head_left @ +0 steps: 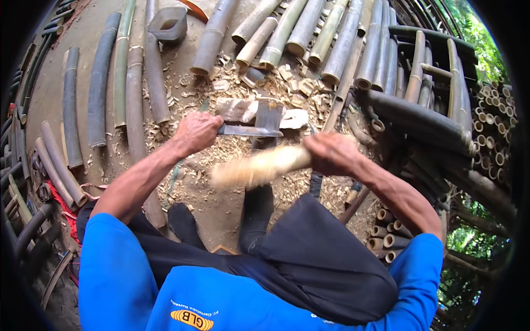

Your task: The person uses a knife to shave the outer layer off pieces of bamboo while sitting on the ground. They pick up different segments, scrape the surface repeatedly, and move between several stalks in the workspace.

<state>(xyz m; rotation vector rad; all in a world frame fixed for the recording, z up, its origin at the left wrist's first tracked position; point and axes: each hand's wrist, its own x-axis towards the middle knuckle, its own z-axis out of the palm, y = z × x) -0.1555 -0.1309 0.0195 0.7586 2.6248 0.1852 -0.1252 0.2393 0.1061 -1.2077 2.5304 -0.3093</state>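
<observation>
My left hand (197, 131) is closed round the handle of a knife. Its broad blade (252, 131) points right, lying across a dark bamboo piece (269, 115) in front of me. Behind the blade is a rough, pale-and-brown wooden block (237, 110); whether the bamboo rests on it I cannot tell. My right hand (334, 153) grips one end of a pale wooden club (262, 167), smeared by motion. The club reaches left, nearer to me than the blade, and appears apart from it.
Wood chips (204, 176) litter the ground around my dark-covered feet (257, 218). Long bamboo poles (126, 66) lie at the left and far side. A dark bamboo bench (419, 118) stands at the right, near stacked cut tubes (491, 132). A grey plastic container (168, 25) sits far left.
</observation>
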